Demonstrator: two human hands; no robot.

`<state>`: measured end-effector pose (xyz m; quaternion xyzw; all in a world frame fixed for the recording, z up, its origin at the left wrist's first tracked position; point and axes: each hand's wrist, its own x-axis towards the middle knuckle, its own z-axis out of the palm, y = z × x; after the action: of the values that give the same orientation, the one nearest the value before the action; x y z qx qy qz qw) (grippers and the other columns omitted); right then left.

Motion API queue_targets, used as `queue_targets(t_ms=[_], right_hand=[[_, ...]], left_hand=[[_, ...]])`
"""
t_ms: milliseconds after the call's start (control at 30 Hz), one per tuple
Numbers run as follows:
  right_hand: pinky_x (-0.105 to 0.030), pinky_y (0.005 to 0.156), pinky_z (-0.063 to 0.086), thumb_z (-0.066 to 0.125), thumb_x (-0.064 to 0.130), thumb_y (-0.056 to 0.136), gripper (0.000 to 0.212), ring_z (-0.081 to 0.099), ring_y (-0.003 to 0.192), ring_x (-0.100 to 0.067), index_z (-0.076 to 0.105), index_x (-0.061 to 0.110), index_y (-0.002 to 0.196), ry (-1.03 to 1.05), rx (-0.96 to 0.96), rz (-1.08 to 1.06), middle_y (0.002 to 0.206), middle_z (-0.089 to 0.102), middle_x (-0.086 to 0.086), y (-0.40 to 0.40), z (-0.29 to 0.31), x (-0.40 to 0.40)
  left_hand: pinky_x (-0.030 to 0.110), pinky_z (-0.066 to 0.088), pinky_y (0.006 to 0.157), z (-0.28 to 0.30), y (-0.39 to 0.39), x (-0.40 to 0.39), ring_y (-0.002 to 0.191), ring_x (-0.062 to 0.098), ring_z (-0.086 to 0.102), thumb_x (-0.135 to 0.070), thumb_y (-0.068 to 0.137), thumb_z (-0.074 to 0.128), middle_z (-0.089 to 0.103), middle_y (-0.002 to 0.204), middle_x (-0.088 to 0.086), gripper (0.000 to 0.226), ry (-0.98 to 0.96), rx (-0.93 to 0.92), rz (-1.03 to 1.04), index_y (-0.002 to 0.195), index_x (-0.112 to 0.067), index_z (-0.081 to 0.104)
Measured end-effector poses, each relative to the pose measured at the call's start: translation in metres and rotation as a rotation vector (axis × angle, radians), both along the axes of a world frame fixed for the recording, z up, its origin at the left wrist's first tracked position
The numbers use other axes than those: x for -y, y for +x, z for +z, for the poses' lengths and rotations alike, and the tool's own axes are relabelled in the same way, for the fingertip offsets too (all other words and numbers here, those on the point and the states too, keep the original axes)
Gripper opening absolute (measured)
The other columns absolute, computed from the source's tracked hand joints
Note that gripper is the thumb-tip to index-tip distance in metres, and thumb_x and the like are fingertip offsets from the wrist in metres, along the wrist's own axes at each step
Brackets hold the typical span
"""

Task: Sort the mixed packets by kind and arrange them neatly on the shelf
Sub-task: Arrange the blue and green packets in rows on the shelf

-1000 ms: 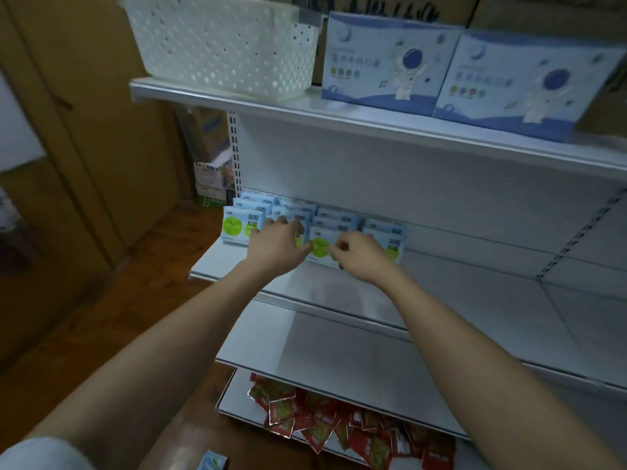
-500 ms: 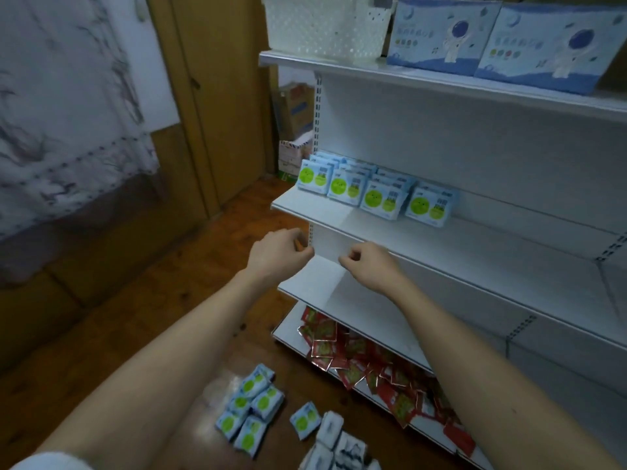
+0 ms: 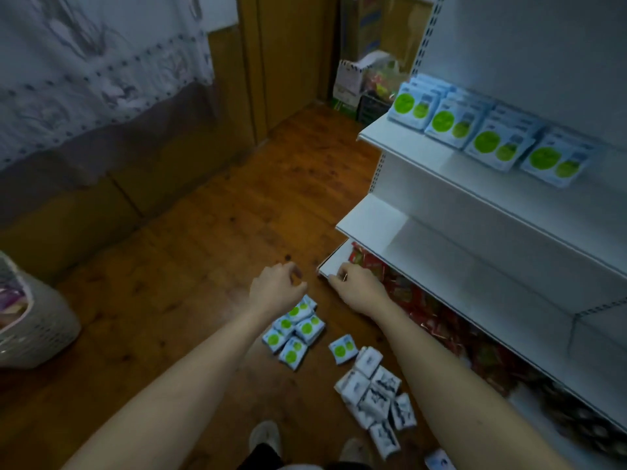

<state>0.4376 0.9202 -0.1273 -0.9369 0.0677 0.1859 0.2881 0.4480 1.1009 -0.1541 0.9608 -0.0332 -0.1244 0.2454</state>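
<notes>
Blue packets with green circles [image 3: 488, 130] stand in neat rows on the upper white shelf [image 3: 424, 161]. More of the same green-circle packets [image 3: 295, 329] lie in a loose pile on the wooden floor, with one single packet [image 3: 342, 348] beside them. White packets with dark print [image 3: 376, 393] lie in another pile nearer my feet. Red packets [image 3: 417, 307] fill the bottom shelf. My left hand [image 3: 276, 286] hovers just above the green-circle pile, fingers loosely curled, holding nothing. My right hand [image 3: 358, 286] hangs by the bottom shelf's corner, also holding nothing.
A white perforated basket [image 3: 30, 323] sits on the floor at the far left. The middle shelf [image 3: 369, 222] is bare. Boxes and bags [image 3: 356, 79] stand behind the shelf unit's end. A patterned cloth [image 3: 95, 69] hangs over furniture at the left.
Both hands have dropped from the upper shelf's packet row down to floor level. My view has swung down and left onto the packets on the floor.
</notes>
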Motion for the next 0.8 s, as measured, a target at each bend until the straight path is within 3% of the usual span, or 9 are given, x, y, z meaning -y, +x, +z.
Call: queue_targets(t_ms=[133,233,400,533,700,800], right_hand=[[-0.036,0.065,0.042,0.050,0.046,0.094,0.027,0.059,0.082,-0.027,0.047,0.023,0.079,0.018,-0.159,0.010,0.081,0.058,-0.002,-0.010,-0.059,-0.030],[-0.036,0.071,0.045,0.052,0.044,0.094,0.023,0.059,0.090,-0.026,0.052,0.022,0.087,0.034,-0.245,-0.005,0.093,0.062,-0.003,-0.017,-0.098,-0.039],[-0.033,0.064,0.037,0.050,0.042,0.097,0.025,0.053,0.078,-0.026,0.045,0.018,0.103,0.114,-0.396,-0.060,0.075,0.050,0.001,-0.022,-0.175,-0.034],[-0.030,0.053,0.035,0.050,0.043,0.098,0.041,0.054,0.075,-0.023,0.044,0.009,0.119,0.112,-0.503,-0.114,0.087,0.056,-0.008,-0.011,-0.264,-0.020],[-0.037,0.086,0.045,0.066,0.029,0.090,0.052,0.056,0.114,-0.035,0.042,0.004,0.129,0.097,-0.596,-0.175,0.122,0.057,-0.018,0.011,-0.401,0.004],[-0.038,0.092,0.043,0.069,0.031,0.086,0.052,0.055,0.117,-0.036,0.046,0.005,0.126,0.046,-0.593,-0.232,0.123,0.057,-0.018,0.026,-0.489,0.021]], left_hand=[[0.033,0.052,0.076,-0.053,-0.016,-0.045,0.090,0.018,0.060,-0.040,0.081,0.060,0.061,0.091,-0.007,0.021,-0.028,-0.160,0.048,0.100,-0.030,0.061],[0.029,0.052,0.069,-0.089,-0.022,-0.062,0.088,0.020,0.063,-0.040,0.081,0.061,0.064,0.096,-0.004,0.024,-0.024,-0.264,0.100,0.103,-0.030,0.062],[0.034,0.052,0.084,-0.156,-0.024,-0.061,0.104,0.023,0.062,-0.043,0.079,0.061,0.067,0.105,0.000,0.033,0.012,-0.431,0.204,0.109,-0.029,0.062],[0.038,0.050,0.091,-0.241,-0.021,-0.049,0.111,0.024,0.057,-0.039,0.081,0.062,0.064,0.111,0.000,0.033,0.031,-0.561,0.259,0.112,-0.029,0.059],[0.037,0.048,0.093,-0.388,-0.014,-0.029,0.116,0.028,0.054,-0.032,0.085,0.061,0.060,0.121,0.006,0.040,0.077,-0.712,0.274,0.123,-0.023,0.054],[0.037,0.047,0.090,-0.487,-0.005,-0.015,0.114,0.031,0.056,-0.030,0.084,0.065,0.059,0.122,0.010,0.046,0.087,-0.756,0.286,0.127,-0.018,0.052]])
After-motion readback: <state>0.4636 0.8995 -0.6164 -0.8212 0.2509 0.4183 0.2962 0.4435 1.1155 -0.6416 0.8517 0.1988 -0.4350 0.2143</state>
